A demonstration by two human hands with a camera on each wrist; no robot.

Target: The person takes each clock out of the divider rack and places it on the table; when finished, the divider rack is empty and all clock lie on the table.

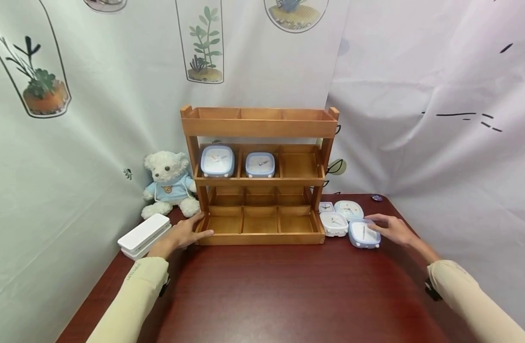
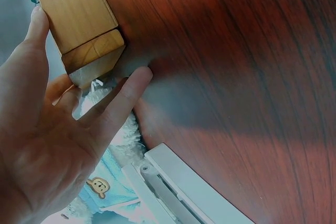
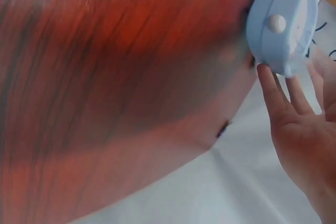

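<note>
A three-tier wooden shelf [image 1: 262, 239] with divided compartments stands on the table. Two blue-rimmed alarm clocks sit in its middle tier: one clock [image 1: 217, 161] at the left, another clock [image 1: 260, 165] in the centre. My left hand [image 1: 183, 234] rests at the shelf's lower left corner, its fingers extended along the wood [image 2: 79, 14]. To the right of the shelf, my right hand [image 1: 393, 229] holds a blue alarm clock [image 1: 364, 234], thumb over its face and fingers at its far side. In the right wrist view, the clock's [image 3: 278, 24] feet show.
Beside the held clock are a white alarm clock [image 1: 334, 224], a round-cornered clock [image 1: 349, 209] and a small square clock [image 1: 326, 207]. A white teddy bear [image 1: 168, 186] sits at the left, behind a white case [image 1: 144, 233]. A small dark disc [image 1: 377, 197] lies near the back right corner.
</note>
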